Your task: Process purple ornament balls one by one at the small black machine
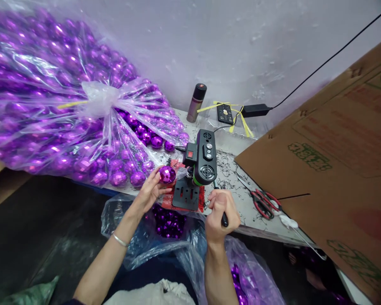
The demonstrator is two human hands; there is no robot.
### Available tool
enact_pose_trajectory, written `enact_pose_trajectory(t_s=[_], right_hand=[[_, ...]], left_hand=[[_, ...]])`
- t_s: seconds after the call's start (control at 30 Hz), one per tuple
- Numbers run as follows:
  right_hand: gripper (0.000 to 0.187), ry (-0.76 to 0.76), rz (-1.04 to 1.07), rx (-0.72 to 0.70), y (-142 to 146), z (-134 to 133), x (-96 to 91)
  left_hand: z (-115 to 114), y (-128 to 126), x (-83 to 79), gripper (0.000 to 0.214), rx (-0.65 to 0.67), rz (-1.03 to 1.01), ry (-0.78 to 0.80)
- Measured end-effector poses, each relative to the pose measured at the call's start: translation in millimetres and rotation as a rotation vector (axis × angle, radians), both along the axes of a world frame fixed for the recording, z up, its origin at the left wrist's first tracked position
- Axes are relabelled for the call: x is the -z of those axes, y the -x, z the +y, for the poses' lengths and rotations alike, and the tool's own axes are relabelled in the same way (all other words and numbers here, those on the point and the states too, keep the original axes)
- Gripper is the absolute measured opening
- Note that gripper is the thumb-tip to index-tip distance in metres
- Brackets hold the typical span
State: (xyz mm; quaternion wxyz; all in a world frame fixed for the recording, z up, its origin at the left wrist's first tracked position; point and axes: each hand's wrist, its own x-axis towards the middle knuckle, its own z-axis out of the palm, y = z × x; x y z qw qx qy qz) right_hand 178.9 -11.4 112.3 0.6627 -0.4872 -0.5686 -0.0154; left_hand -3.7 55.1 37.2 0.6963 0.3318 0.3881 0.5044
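A shiny purple faceted ball [167, 174] is pinched in the fingers of my left hand [150, 190], just left of a small black bench drill press [206, 159]. My right hand [222, 214] is wrapped round the drill press's black lever handle [224, 220], whose end sticks out below my fist. The press's slotted base plate [186, 195] lies over a red sheet. Under the table edge, more purple balls [169, 222] sit in an open clear plastic bag [114, 216] in front of me.
A large tied clear bag [101, 99] of purple balls fills the left. Behind the press are a spray can [197, 101], a phone [225, 113] and a black power adapter [255, 111]. Red-handled scissors [265, 203] lie near a cardboard box [330, 156]. Dark shavings litter the table [241, 216].
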Motion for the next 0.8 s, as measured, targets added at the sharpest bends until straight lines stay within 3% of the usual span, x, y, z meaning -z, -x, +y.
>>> enact_pose_trajectory(t_s=[0.1,0.17,0.33,0.5,0.8], right_hand=[[0.037,0.010,-0.003,0.007,0.7,0.5,-2.5],[0.036,0.003,-0.010,0.007,0.3,-0.1,-1.1],[0.032,0.009,-0.056,-0.011,-3.0,-3.8,4.7],[0.030,0.034,-0.075,-0.005,-4.2,-6.3,8.9],[0.032,0.080,-0.069,0.015,-6.3,-10.6,17.1]], left_hand=[[-14.2,-21.4,19.7,0.062,-0.083,0.038,0.031],[-18.9,-37.5,32.7,0.059,-0.127,0.154,-0.037],[-25.1,-63.7,53.4,0.050,-0.145,0.561,-0.404],[-26.9,-65.2,63.2,0.053,-0.110,0.879,-0.672],[-22.5,-69.3,71.1,0.058,-0.066,0.935,-0.689]])
